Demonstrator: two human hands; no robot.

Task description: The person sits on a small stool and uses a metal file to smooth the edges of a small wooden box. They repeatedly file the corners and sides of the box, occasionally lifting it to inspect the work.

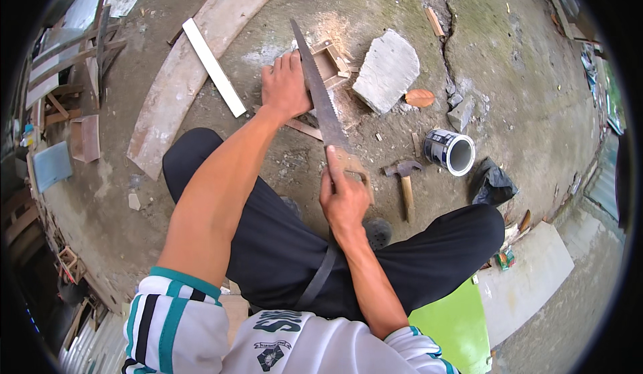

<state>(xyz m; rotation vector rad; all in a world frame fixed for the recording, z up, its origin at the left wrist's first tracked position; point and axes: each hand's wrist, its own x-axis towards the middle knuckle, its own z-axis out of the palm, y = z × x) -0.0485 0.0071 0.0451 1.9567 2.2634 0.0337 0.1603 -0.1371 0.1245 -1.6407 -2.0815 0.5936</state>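
Note:
My right hand (345, 196) is wrapped round the wooden handle of a handsaw (323, 99). The long toothed blade points away from me, its tip lying past my left hand. Just left of the blade, my left hand (287, 87) is closed, fingers bent over the near-left side of a small wooden frame (329, 64). The blade and my fingers hide part of that frame. Sawdust (333, 27) lies on the ground behind it. A thin wooden strip (305, 129) sticks out below my left wrist.
Right of the frame lies a flat pale stone slab (388, 71). A claw hammer (406, 186), an open paint can (450, 151) and a black plastic bag (493, 183) are near my right knee. A white strip (214, 69) rests across a long curved-looking board (181, 82) at left.

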